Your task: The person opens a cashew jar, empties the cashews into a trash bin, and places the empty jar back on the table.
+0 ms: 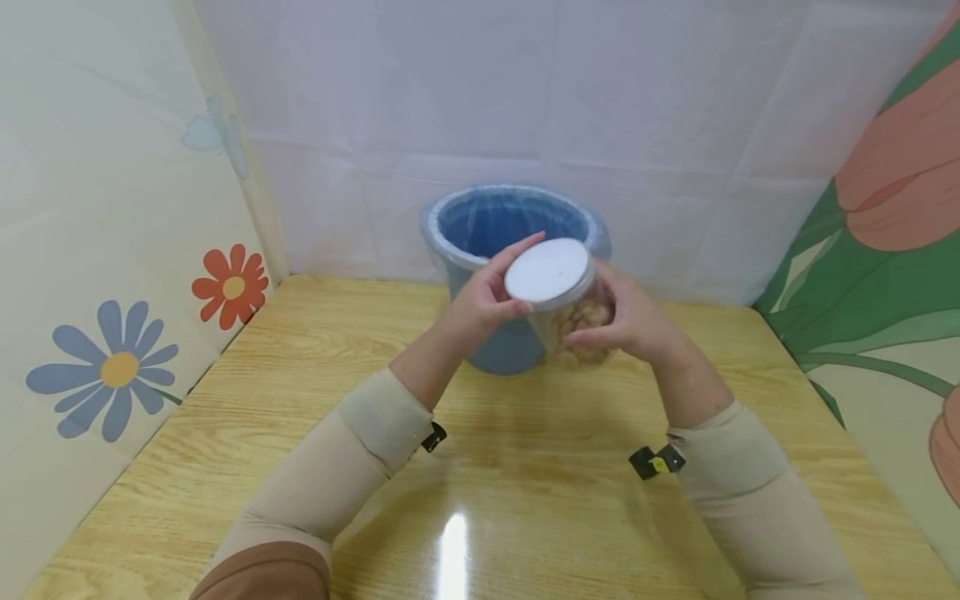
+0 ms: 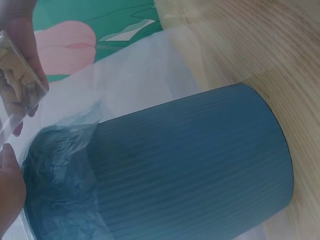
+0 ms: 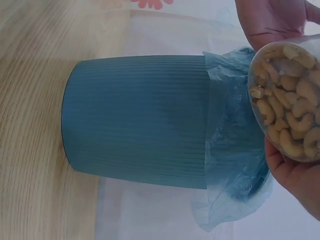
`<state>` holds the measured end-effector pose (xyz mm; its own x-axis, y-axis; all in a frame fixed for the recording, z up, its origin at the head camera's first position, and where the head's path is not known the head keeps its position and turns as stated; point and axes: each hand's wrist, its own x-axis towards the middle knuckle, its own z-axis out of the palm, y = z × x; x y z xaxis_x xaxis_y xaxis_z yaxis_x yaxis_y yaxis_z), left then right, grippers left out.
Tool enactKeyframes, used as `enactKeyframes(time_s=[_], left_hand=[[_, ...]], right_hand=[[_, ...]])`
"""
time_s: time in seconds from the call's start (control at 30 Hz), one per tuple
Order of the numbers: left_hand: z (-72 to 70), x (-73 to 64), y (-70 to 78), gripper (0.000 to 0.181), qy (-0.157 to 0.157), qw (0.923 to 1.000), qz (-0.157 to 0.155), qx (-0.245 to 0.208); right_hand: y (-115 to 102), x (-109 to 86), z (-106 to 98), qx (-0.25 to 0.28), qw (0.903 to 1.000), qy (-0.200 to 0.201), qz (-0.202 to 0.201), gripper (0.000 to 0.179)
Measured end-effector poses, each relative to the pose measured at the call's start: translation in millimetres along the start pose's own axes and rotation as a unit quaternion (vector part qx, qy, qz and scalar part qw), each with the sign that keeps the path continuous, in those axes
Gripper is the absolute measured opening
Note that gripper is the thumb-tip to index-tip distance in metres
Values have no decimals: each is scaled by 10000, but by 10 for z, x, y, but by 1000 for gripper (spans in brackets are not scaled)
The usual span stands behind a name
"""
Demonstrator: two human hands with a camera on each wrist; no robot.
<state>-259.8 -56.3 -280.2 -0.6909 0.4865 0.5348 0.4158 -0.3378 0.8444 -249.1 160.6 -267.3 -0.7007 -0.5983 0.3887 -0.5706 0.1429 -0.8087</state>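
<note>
A clear plastic jar of cashews [image 1: 583, 321] with a white lid [image 1: 549, 271] is held tilted in the air, in front of the bin's rim. My left hand [image 1: 478, 298] holds the lid's edge between thumb and fingers. Round the jar's body, my right hand [image 1: 637, 317] grips from the right side. The jar's bottom, with cashews [image 3: 297, 110] showing through, faces the right wrist view. In the left wrist view only a corner of the jar [image 2: 17, 82] shows beside the right hand [image 2: 25, 42].
Behind the hands stands a ribbed blue bin [image 1: 504, 348], upright on the wooden table [image 1: 540, 475]. A thin clear bag [image 3: 232, 135] lines it and folds over its rim. White sheeting [image 1: 420, 92] hangs behind, with flower-printed panels [image 1: 120, 225] at the sides.
</note>
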Motion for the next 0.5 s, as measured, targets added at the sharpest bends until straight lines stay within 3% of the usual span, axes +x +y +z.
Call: enactKeyframes(time_s=[0.27, 0.5], left_hand=[[36, -24, 26, 112, 68, 9999, 76, 98], [86, -50, 96, 109, 332, 9989, 124, 290]], right_hand=[[-9, 3, 47, 23, 10000, -12, 0, 88], [-5, 4, 112, -5, 9994, 352, -35, 86]])
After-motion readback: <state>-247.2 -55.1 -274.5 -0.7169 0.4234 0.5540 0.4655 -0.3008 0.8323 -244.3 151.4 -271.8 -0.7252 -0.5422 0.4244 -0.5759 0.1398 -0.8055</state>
